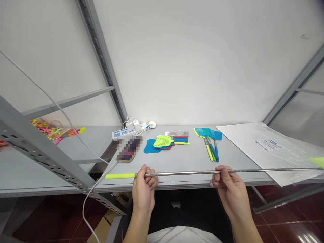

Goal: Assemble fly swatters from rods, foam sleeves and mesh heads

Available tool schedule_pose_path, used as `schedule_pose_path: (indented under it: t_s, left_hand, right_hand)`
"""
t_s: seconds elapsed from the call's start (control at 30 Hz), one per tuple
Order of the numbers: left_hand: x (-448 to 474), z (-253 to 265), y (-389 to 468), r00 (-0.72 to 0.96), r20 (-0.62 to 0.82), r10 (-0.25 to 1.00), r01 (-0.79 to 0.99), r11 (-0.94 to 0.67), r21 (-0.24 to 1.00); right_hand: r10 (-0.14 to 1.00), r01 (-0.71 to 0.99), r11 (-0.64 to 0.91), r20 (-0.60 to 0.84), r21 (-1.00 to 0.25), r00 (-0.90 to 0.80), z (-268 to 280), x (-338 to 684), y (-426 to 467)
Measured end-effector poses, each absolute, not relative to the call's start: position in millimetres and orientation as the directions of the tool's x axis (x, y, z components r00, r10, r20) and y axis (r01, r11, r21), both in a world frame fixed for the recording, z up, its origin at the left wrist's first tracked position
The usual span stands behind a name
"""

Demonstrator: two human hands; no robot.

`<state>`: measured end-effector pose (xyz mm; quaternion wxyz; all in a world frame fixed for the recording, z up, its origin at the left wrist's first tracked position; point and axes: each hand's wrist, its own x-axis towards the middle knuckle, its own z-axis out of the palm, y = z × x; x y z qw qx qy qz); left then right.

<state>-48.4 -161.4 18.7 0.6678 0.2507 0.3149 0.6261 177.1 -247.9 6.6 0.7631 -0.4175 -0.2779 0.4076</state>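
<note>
A telescopic fly swatter (182, 173), drawn out long, lies level across the view above the shelf's front edge. Its lime handle points left, and part of its lime head shows at the right edge. My left hand (143, 190) is closed on the metal rod just beside the handle. Farther along the same rod, my right hand (231, 187) grips with thumb and fingers. Behind them rests a pile of fly swatters (163, 141) in lime, blue and red, with metal rods at its back. Several more swatters (211, 143), blue and lime, lie fanned to the right.
A power strip (118, 134) with chargers stands at the back left, near a blurred-out flat object (129, 148). One white cable hangs past the metal post (50, 145). A large white package (248, 145) covers the right side. Bright small items (55, 131) lie on the left shelf.
</note>
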Motion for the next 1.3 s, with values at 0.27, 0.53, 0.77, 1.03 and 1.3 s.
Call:
schedule_pose_path:
  t_s: [0.27,0.53,0.77,1.03,1.3]
  left_hand:
    - [-32.6,12.9,-165.3,-0.050,-0.071,0.996,-0.732,0.012,0.681]
    - [-34.4,16.5,-163.0,0.031,-0.018,0.999,-0.653,0.034,0.756]
    - [-52.3,28.9,-150.6,-0.096,-0.029,0.995,-0.619,-0.037,0.785]
    - [-44.6,32.2,-157.4,-0.101,-0.043,0.994,-0.626,-0.030,0.779]
    - [-38.4,20.4,-161.8,0.006,-0.049,0.999,-0.685,0.040,0.728]
  right_hand:
    - [0.924,-0.405,0.258,0.101,-0.877,0.369,-3.9,151.2,-239.3]
    - [0.923,-0.441,0.260,0.087,-0.859,0.375,-2.9,145.6,-234.9]
    - [0.848,-0.402,0.370,0.129,-0.837,0.513,8.3,164.2,-240.0]
    - [0.792,-0.444,0.410,0.069,-0.797,0.607,17.5,177.0,-242.5]
    - [0.642,-0.400,0.556,0.071,-0.729,0.764,13.5,213.5,-245.6]
